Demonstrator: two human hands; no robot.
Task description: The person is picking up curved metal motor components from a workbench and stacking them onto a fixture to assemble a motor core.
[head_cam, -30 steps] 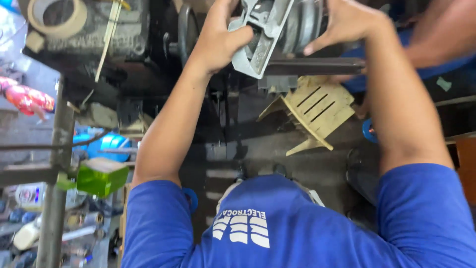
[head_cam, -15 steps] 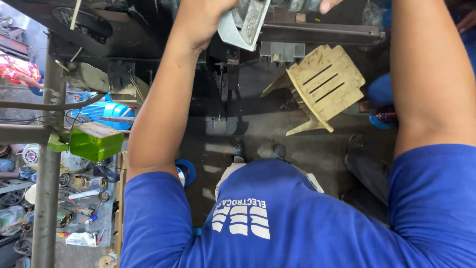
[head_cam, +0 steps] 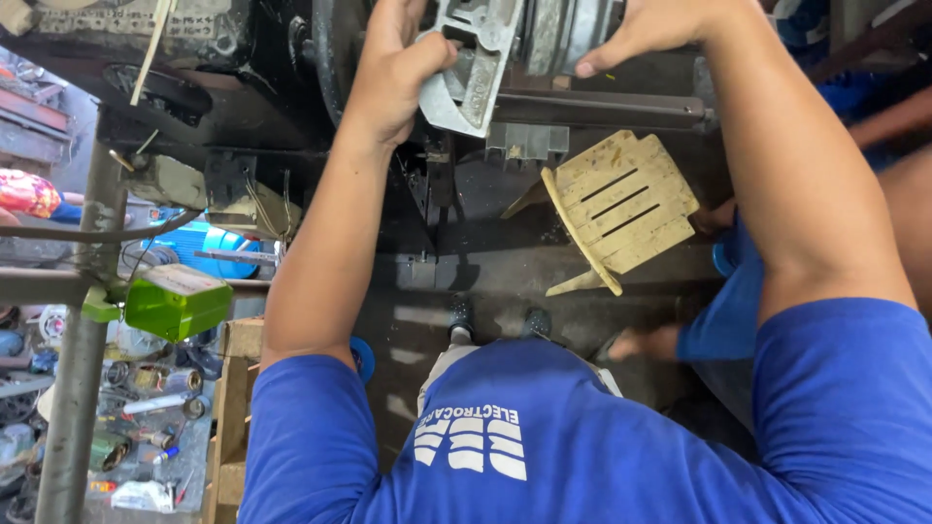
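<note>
Both hands on grey metal housing

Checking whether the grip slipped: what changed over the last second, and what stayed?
Little changed. The left hand still grips the grey metal casting; the right hand still presses on the machine part beside it. Only the view drifted down and back up. The pale wooden stool and green box stayed put.

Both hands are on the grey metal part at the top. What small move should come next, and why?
Probably a firmer hold with the right hand: only its fingers rest on the machine body, while the left hand already wraps the grey cast bracket raised above the floor.
</note>
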